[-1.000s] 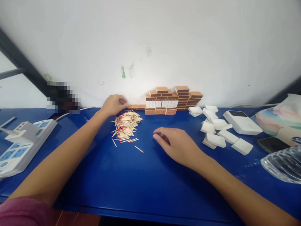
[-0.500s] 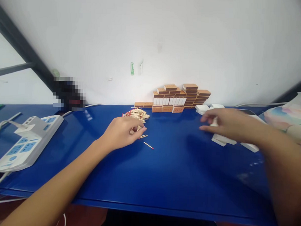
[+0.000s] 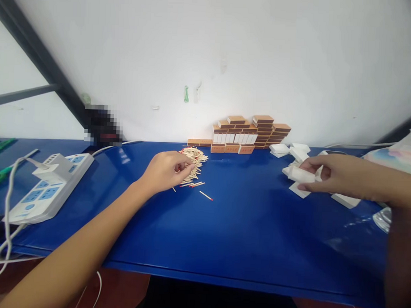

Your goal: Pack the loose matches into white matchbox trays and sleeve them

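My left hand point(image 3: 167, 171) is at the left side of a pile of red-tipped wooden matches point(image 3: 197, 159), its fingers curled and thumb and forefinger close together. What lies inside those fingers, if anything, is hidden. One loose match point(image 3: 206, 196) lies in front of the pile. At the right, my right hand point(image 3: 329, 176) reaches into a scatter of white inner matchbox trays point(image 3: 297, 189). Its thumb and fingers close around one white matchbox tray point(image 3: 302, 175), partly covered by the hand.
Brown matchboxes point(image 3: 263, 129) are stacked against the wall, with a row of white-ended ones among them. A white power strip point(image 3: 52, 198) with cables lies at the left of the blue table point(image 3: 202, 248). A pale plastic bag point(image 3: 397, 154) sits far right.
My right hand has moved right and slightly down onto the white trays, its fingers now around one. My left hand remains by the match pile. The view has shifted slightly.
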`<action>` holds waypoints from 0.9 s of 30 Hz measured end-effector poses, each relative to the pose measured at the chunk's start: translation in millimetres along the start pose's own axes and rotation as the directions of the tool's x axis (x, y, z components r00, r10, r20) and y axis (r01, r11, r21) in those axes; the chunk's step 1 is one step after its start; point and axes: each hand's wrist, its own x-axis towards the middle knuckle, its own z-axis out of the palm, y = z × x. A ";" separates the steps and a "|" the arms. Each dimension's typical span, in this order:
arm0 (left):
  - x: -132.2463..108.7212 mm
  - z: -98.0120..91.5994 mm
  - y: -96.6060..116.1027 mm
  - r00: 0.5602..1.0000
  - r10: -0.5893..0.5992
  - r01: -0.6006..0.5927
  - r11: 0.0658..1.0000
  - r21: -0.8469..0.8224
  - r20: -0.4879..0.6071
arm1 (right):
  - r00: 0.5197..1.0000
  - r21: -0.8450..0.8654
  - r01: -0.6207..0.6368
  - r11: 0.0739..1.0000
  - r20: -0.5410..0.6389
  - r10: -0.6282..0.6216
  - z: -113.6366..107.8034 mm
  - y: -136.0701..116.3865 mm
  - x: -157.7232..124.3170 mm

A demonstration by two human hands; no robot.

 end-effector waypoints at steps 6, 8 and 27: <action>-5.8 7.8 14.5 0.999 0.034 -0.037 0.994 -0.106 -0.026 | 0.968 -0.103 0.225 0.969 0.133 -0.211 44.4 -100.2 6.3; -6.2 7.8 20.3 0.997 0.071 -0.074 0.986 -0.147 -0.023 | 0.918 -0.038 0.358 0.933 0.194 -0.345 74.0 -128.9 5.1; -2.4 8.0 11.9 1.000 -0.031 0.031 0.990 -0.134 0.002 | 0.773 0.292 0.501 0.815 0.272 -0.573 135.3 -150.4 3.3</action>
